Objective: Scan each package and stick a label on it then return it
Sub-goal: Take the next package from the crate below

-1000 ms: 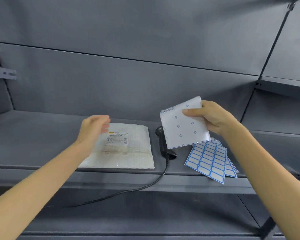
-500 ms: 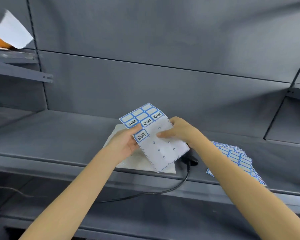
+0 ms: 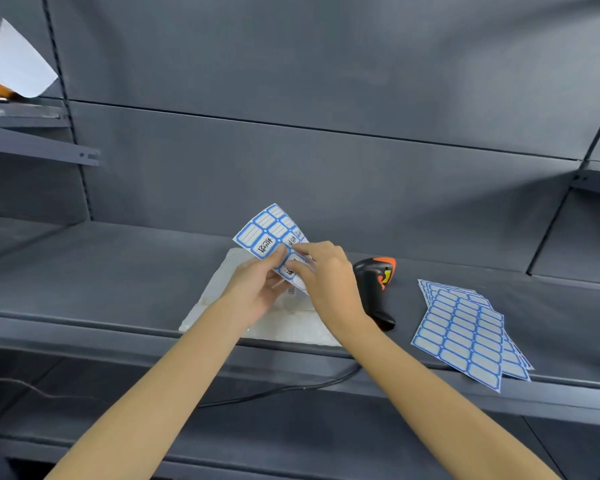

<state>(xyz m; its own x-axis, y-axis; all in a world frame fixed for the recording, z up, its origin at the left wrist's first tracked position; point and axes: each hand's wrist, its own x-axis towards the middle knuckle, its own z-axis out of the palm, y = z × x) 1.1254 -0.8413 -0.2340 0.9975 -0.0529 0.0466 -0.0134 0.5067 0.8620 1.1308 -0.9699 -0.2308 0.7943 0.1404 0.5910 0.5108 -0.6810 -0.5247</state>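
1. The left hand holds a label sheet up above the shelf, thumb curled over the sheet's face and fingers behind it, so the sheet is pinched near its lower part.
2. The right hand comes in from the sheet's right edge; its thumb and forefinger are pressed together on a label low on the sheet, pinching at it. Whether the label's corner is already lifted cannot be told: the fingers cover it.
3. The sheet's long axis tilts from its upper left corner down to the right, and the written labels lie at the lower end, right at the right fingertips.
4. The package, a white padded mailer, lies flat at the shelf's front edge, directly below both hands, its long axis running away from that edge. Its printed tag is mostly hidden by the hands.
5. The relation that matters: the package lies straight down from the pinching right fingers, so that hand is likely the one to carry the label down.
6. The scanner lies just right of the package; a stack of blank sheets lies further right, overhanging the front edge.
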